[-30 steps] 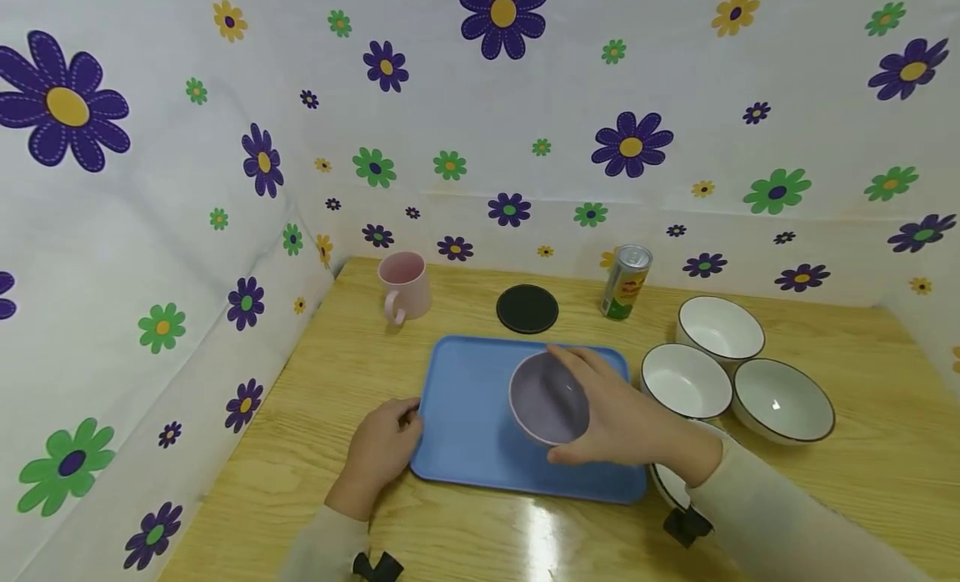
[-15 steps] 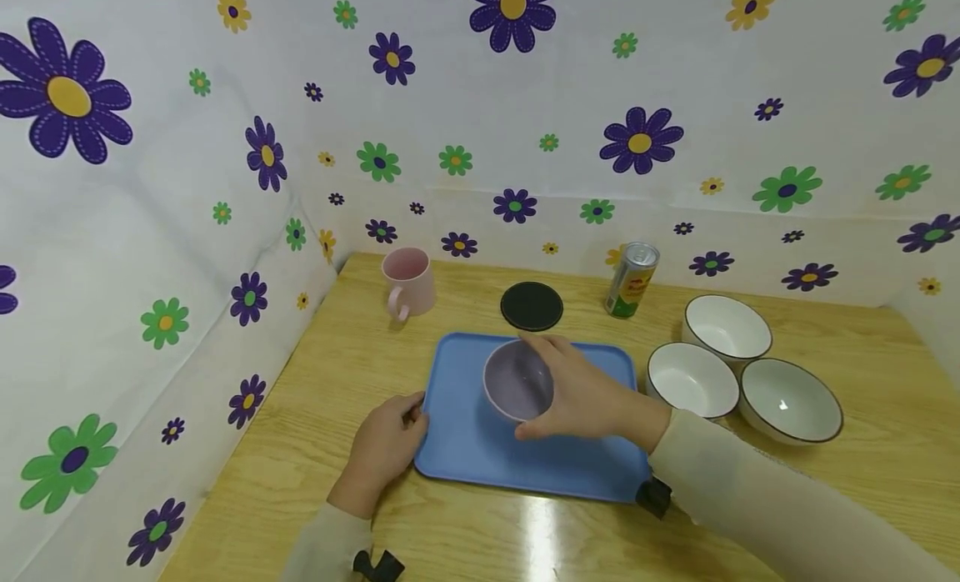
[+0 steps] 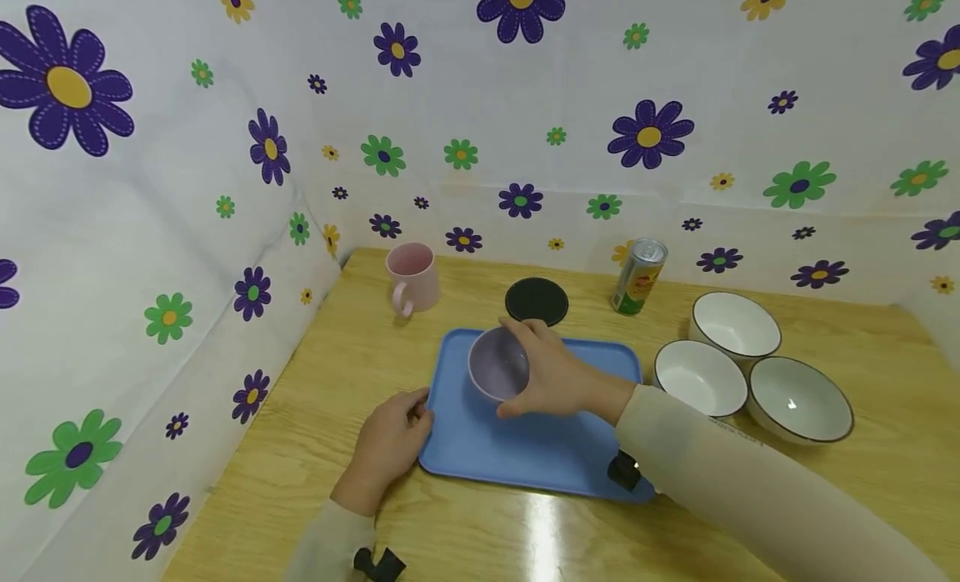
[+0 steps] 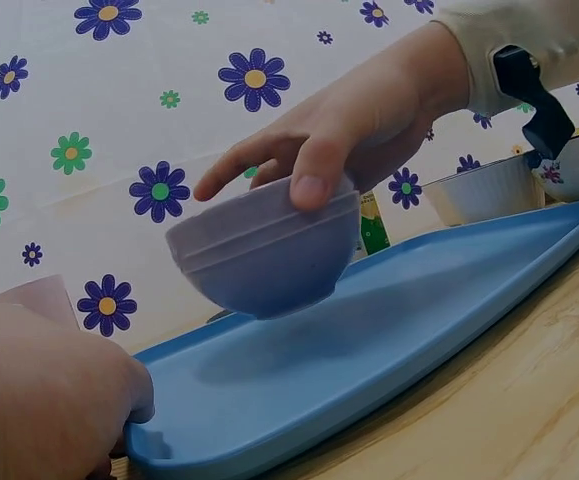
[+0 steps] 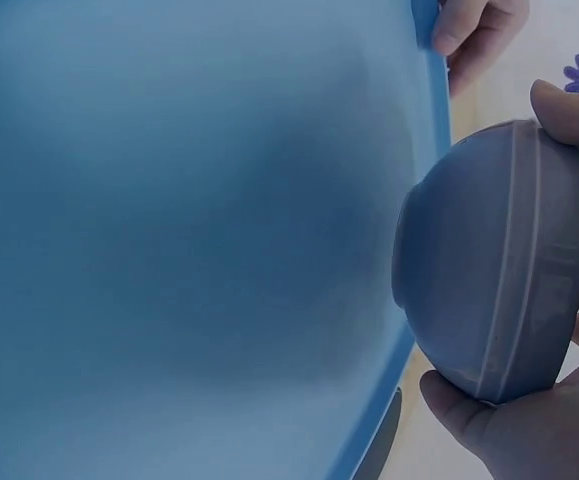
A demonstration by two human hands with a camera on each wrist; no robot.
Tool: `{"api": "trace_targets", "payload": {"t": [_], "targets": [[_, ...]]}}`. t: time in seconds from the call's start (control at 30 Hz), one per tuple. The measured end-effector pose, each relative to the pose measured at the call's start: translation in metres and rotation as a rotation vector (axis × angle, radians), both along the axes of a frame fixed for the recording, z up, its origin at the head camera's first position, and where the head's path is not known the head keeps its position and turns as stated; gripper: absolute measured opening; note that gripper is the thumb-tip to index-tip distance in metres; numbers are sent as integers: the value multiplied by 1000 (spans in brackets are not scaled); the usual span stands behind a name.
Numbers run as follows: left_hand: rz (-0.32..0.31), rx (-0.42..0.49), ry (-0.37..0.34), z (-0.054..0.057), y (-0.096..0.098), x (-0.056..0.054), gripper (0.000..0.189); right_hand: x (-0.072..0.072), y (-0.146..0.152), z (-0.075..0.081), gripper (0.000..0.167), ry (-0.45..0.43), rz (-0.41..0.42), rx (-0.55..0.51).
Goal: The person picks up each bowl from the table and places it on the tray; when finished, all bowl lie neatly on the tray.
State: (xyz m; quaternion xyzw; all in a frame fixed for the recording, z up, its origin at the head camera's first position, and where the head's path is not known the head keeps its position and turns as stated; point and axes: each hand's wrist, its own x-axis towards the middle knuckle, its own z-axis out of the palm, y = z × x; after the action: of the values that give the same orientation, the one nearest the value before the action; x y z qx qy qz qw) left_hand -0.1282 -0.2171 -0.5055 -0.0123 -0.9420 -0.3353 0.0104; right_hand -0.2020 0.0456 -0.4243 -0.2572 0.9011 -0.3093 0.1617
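Observation:
My right hand (image 3: 551,372) grips a small purple bowl (image 3: 491,373) by its rim, thumb on the near side and fingers on the far side. Upright, the bowl hangs over the left part of a blue tray (image 3: 525,449); in the left wrist view a gap shows between the bowl's foot (image 4: 279,312) and the tray's surface. At the tray's left edge, my left hand (image 3: 392,436) pinches the rim. The right wrist view shows the bowl's ridged side (image 5: 489,260) and the left thumb (image 5: 452,28) at the tray's edge.
Beyond the tray stand a pink mug (image 3: 415,278), a black round coaster (image 3: 536,301) and a drink can (image 3: 640,276). To the right, several white bowls with dark rims (image 3: 801,398) are grouped together, partly behind the right sleeve. A flowered cloth (image 3: 570,82) borders the wooden table (image 3: 337,340).
My right hand has carried the purple bowl leftward and slightly away over the tray. The left hand has stayed at the tray's left edge. The head view has shifted slightly.

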Motion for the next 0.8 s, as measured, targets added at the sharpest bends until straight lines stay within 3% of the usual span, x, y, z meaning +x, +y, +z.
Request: {"api": "trace_targets", "payload": {"t": [0.2,0.43,0.8], "targets": [[-7,5,26,2,-2,-1,37,-14,-14,-6,133,-24,-13,-18],[-26,3,7,0,1,1,38,-23,-27,-19,134,-7,-8,-10],[-34,-6,0,1,-2,-1,37,-33,-45,-17,133,-1,-20,26]]}}
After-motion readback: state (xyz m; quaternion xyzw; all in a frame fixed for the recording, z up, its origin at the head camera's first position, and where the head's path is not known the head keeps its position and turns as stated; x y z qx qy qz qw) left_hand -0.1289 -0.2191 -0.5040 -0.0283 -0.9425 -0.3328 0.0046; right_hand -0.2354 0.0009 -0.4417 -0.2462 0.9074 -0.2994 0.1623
